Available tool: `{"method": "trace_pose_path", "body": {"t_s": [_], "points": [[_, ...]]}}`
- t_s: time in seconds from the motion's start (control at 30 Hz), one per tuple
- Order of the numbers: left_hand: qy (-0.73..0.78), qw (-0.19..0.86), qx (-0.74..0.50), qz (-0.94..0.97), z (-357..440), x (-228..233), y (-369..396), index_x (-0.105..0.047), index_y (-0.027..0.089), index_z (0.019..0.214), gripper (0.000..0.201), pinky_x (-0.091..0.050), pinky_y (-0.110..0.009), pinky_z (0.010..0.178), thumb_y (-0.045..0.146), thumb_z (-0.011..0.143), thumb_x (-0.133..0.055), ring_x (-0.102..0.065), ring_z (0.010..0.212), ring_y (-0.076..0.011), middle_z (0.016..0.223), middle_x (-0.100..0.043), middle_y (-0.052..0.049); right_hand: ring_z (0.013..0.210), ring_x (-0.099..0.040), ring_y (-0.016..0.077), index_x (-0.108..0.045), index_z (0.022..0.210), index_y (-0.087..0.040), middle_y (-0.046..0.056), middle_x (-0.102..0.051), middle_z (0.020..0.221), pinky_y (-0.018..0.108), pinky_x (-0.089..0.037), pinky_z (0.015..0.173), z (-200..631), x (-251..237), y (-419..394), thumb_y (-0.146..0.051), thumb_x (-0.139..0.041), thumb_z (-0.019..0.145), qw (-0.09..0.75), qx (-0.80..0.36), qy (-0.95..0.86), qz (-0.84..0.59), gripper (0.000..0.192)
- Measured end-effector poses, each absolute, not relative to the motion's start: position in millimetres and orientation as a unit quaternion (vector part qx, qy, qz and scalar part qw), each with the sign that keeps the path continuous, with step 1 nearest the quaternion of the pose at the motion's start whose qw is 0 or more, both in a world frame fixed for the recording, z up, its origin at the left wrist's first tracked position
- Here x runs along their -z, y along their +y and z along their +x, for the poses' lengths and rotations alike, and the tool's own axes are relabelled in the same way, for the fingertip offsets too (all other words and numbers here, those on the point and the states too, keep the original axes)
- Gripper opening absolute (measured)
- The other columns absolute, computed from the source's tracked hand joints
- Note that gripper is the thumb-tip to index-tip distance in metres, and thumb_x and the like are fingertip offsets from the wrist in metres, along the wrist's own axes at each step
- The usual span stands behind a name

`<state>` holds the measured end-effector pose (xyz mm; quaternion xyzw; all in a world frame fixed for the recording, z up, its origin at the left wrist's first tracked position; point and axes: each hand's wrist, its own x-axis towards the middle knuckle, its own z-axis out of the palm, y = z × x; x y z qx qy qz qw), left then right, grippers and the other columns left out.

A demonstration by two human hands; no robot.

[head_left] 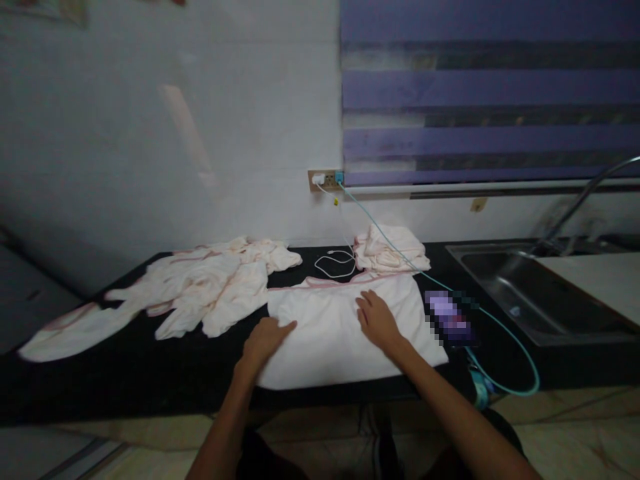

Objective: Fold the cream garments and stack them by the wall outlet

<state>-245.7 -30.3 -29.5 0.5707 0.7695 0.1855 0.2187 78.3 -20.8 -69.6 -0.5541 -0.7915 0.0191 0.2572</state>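
A white cloth with pink edging [330, 340] lies spread out on the black counter in front of me. My left hand [265, 339] rests at its left edge, with the thumb stretched out over the fabric and the other fingers partly hidden from view. On the right half of the cloth, my right hand [377, 321] lies with its fingers apart and palm down. Left of the cloth is a loose heap of similar white cloths with pink trim [205, 287]. Behind it, toward the wall, sits a smaller folded stack [390, 250].
A phone with a blurred-out screen [449, 317] lies right of the cloth. A teal cable [510, 333] loops from the wall socket [327, 179] past it. A white cable [333, 267] is coiled near the stack. At the right is a metal sink [505, 287] with a faucet [575, 207].
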Motion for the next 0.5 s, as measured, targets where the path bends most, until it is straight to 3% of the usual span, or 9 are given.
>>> {"method": "trace_pose_path", "body": {"t_s": [0.1,0.2,0.33,0.5], "points": [[0.685,0.385,-0.342,0.515,-237.5,24.4,-32.3,-0.07,0.016,0.081,0.042,-0.056,-0.04,0.076,0.055,0.071,-0.082,-0.073,0.092,-0.0381,0.091,-0.076,-0.017,0.153,-0.035,0.0327,-0.054,0.152,-0.018,0.013,-0.05,0.16,0.057,-0.025,0.125,74.2,71.4,-25.8,-0.033,-0.037,0.107,0.188,-0.022,-0.789,-0.585,0.051],[0.54,0.56,-0.451,0.437,-231.8,15.4,-35.6,-0.074,0.015,0.098,0.045,-0.058,-0.037,0.074,0.045,0.069,-0.089,-0.074,0.084,-0.0317,0.089,-0.078,-0.011,0.157,-0.029,0.0338,-0.046,0.159,-0.021,0.011,-0.041,0.167,0.058,-0.018,0.127,72.2,70.2,-30.4,-0.041,-0.036,0.107,0.153,-0.023,-0.787,-0.597,0.057],[0.45,0.597,-0.551,0.372,-218.1,-6.3,-39.5,-0.076,0.015,0.104,0.05,-0.059,-0.032,0.077,0.03,0.06,-0.095,-0.074,0.083,-0.0257,0.094,-0.079,-0.008,0.158,-0.025,0.0364,-0.042,0.162,-0.019,0.013,-0.038,0.168,0.059,-0.017,0.126,67.3,67.1,-32.7,-0.052,-0.036,0.106,0.144,-0.026,-0.783,-0.604,0.065],[0.426,0.601,-0.546,0.4,-188.2,-47.1,-47.7,-0.073,0.013,0.113,0.057,-0.059,-0.036,0.078,0.031,0.062,-0.094,-0.075,0.088,-0.0302,0.097,-0.079,-0.01,0.158,-0.025,0.0395,-0.04,0.162,-0.017,0.016,-0.036,0.168,0.061,-0.016,0.125,46.4,65.7,-39.7,-0.057,-0.034,0.105,0.157,-0.04,-0.78,-0.604,0.07]]}}
